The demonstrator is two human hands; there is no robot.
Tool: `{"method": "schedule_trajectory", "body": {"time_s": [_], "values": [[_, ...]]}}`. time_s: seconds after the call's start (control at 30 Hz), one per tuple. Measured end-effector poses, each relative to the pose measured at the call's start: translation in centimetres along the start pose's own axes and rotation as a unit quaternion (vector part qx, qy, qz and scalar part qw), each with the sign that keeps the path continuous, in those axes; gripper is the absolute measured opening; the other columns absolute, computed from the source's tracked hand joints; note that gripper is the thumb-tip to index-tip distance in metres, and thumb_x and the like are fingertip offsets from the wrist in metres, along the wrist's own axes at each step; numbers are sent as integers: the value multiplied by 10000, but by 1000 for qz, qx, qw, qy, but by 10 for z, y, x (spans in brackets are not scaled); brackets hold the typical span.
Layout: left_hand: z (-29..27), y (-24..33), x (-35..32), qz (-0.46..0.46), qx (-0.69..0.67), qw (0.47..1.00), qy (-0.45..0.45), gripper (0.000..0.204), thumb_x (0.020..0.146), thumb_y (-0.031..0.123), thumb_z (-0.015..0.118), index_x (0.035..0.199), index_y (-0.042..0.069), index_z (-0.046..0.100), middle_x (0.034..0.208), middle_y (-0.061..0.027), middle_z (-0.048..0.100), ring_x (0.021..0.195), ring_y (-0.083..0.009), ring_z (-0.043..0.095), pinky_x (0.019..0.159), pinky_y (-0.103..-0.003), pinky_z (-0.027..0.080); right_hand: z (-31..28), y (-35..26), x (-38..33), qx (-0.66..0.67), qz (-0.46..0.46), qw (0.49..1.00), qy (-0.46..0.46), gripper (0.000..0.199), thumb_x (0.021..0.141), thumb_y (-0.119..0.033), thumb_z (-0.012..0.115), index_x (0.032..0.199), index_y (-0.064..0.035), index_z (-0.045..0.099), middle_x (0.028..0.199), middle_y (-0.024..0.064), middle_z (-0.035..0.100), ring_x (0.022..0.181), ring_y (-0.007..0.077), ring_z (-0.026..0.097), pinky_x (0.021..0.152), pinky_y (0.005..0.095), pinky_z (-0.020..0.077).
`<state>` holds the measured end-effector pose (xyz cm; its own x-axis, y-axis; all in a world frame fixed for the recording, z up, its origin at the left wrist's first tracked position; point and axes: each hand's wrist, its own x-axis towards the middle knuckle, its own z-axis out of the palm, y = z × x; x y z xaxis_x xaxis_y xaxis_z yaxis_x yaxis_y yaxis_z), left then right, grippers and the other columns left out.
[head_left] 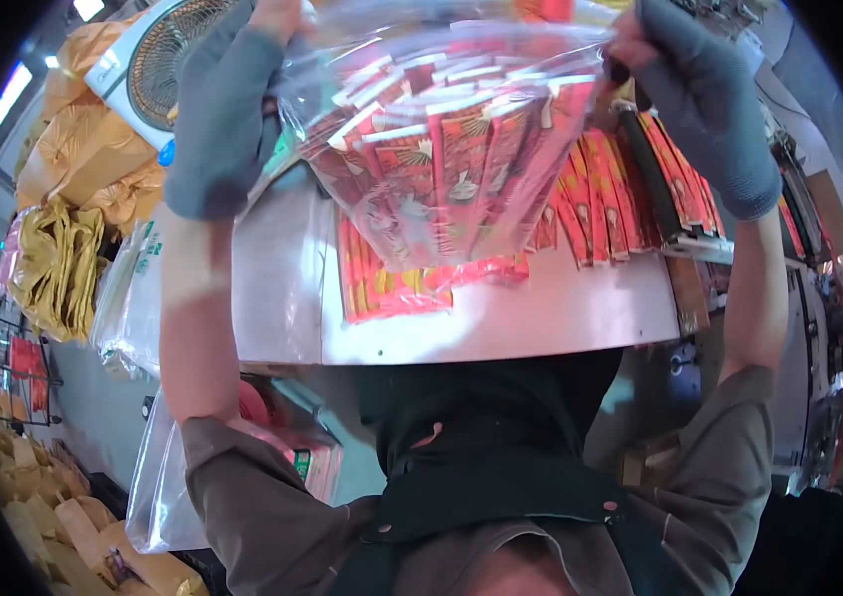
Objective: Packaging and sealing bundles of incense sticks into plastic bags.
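Note:
Both my hands wear grey gloves that leave the fingertips bare. Between them hangs a clear plastic bag (461, 189), filled with several slim red printed packets standing side by side, their white ends up. My left hand (233, 109) grips the bag's upper left edge, and my right hand (695, 94) pinches its upper right edge. The bag is raised over the white table (501, 323). Partly behind it, a flat pack of red and yellow packets (392, 283) lies on the tabletop. Loose red packets (600, 199) form a row to the right.
At the far left stand a fan (178, 50) and brown paper-wrapped bundles (79, 149). Clear plastic bags (134, 288) pile up at the table's left end. More red packets sit along a dark conveyor-like rail (650, 189) on the right. Cartons and brown sacks (94, 526) cover the lower left floor.

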<state>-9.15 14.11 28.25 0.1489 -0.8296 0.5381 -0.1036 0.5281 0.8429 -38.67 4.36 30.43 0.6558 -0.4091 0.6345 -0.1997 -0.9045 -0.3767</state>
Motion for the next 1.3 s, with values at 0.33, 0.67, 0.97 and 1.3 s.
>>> {"method": "schedule_trajectory", "body": {"time_s": [0.33, 0.67, 0.97, 1.3], "values": [[30, -22, -6, 287, 385, 867, -136, 179, 681, 169, 748, 771, 69, 631, 703, -63, 566, 614, -243, 543, 571, -323, 455, 92, 29, 28, -72, -251, 960, -105, 307, 806, -302, 636, 929, -37, 543, 793, 153, 578, 664, 320, 568, 622, 347, 449], [38, -201, -39, -317, -117, 941, 20, 452, 728, 151, 743, 1124, 4, 583, 1060, -85, 623, 946, -140, 586, 824, -303, 476, 204, 193, 115, -23, 52, 998, -12, 491, 782, -497, 646, 1017, -69, 597, 709, 98, 582, 649, 148, 589, 587, 312, 443], [-20, -310, -22, -459, -223, 853, 110, 462, 756, 211, 704, 1145, -1, 572, 1075, -99, 613, 965, -194, 601, 830, -320, 485, 271, 261, 145, 87, 124, 988, 35, 610, 726, -479, 703, 1170, -81, 574, 880, 112, 655, 848, 181, 637, 763, 301, 476], [-8, -311, -11, -400, -165, 891, 133, 439, 797, 174, 657, 1189, 12, 543, 1129, -58, 583, 1025, -155, 553, 913, -303, 410, 310, 304, 98, -43, 82, 996, 16, 262, 833, -307, 593, 793, -49, 588, 755, 132, 552, 712, 329, 570, 630, 400, 450]]}}
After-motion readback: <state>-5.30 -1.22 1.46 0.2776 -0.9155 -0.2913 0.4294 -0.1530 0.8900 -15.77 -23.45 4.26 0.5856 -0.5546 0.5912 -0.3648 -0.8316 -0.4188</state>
